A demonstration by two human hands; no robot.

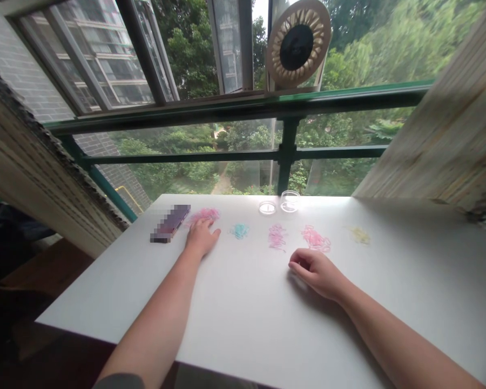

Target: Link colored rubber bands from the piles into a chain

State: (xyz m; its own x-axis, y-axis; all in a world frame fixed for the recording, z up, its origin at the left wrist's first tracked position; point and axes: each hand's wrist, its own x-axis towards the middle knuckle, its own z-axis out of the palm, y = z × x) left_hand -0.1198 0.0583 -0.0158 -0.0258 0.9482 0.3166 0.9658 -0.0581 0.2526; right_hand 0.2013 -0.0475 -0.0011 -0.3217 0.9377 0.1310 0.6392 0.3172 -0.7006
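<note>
My left hand (pixel 202 236) lies over the near edge of a pile of pink bands (pixel 206 214), thin loops like small elastics. Its fingers are stretched out and the thumb stands apart. My right hand (pixel 314 268) is curled just above the table, thumb and forefinger together; whether anything is between them I cannot make out. Beyond it is a pile of coral-pink bands (pixel 316 237). Between the hands lie a turquoise pile (pixel 240 231) and a purple-pink pile (pixel 277 236). A yellow pile (pixel 360 235) is farther right.
A white table (pixel 235 302) stands against a window with a green railing (pixel 243 113). At its back edge are a clear round lid (pixel 267 207) and a clear round container (pixel 290 201). A phone-like object (pixel 170 223), partly pixelated, lies left. A round fan (pixel 298 46) stands above the railing.
</note>
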